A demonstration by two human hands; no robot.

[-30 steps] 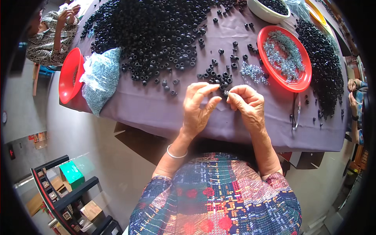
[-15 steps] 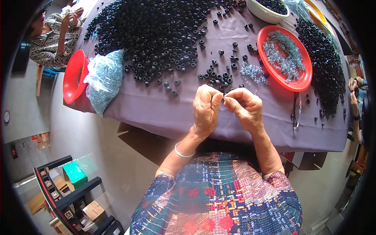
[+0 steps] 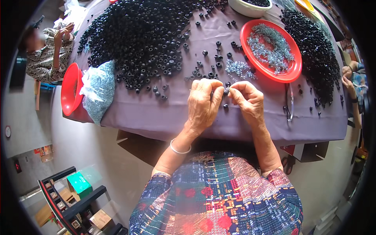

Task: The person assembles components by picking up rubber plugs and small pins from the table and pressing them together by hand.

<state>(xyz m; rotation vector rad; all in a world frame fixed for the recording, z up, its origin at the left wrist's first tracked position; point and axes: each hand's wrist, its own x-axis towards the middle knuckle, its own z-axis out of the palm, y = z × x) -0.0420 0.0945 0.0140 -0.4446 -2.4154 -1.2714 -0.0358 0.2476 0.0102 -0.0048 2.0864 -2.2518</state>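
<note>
In front of me my left hand (image 3: 203,102) is closed, thumb and forefinger pinched at a small black round part (image 3: 226,91). My right hand (image 3: 248,102) also pinches, its fingertips close against the other side of that part; what they hold is too small to make out. Just below the fingertips a loose black part (image 3: 225,106) shows against the cloth. Past my hands lie scattered black parts (image 3: 211,74) and a little pile of tiny silvery pieces (image 3: 239,69). A red plate (image 3: 270,75) beyond my right hand bears more silvery pieces.
A large heap of black ring-like parts (image 3: 137,39) covers the far left; another black heap (image 3: 313,58) lies right. A plastic bag (image 3: 98,92) of bluish pieces and a red bowl (image 3: 69,92) sit at the left edge. Scissors-like tool (image 3: 289,103) lies right. Other people sit at both sides.
My view has shifted slightly, so the table's things appear lower left or higher. My fingertips have parted a little, and a black part now shows between them, another below.
</note>
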